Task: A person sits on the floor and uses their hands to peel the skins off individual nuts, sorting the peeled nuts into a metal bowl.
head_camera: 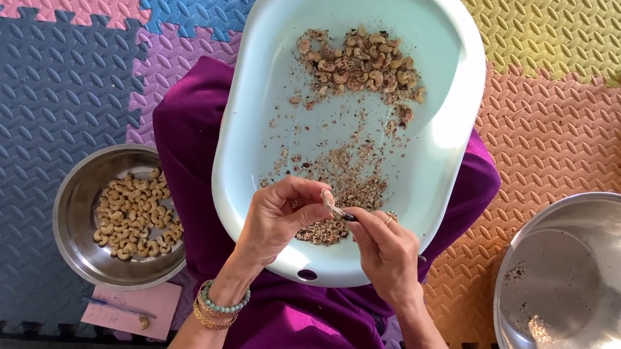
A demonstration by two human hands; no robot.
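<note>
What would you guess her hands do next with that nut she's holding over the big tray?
Probably finish scraping the skin off the pale cashew. The left hand pinches it, the right hand works at it with a small dark tool, and peeled nuts already lie in the small steel bowl.

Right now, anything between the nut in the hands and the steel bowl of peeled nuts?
Nothing visible. The nut is pinched between the left hand and right hand; only purple cloth lies toward the bowl.

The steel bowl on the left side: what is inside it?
The steel bowl holds a heap of pale peeled cashew nuts covering much of its bottom. Whatever lies beneath the heap cannot be seen. No hand touches the bowl.
</note>
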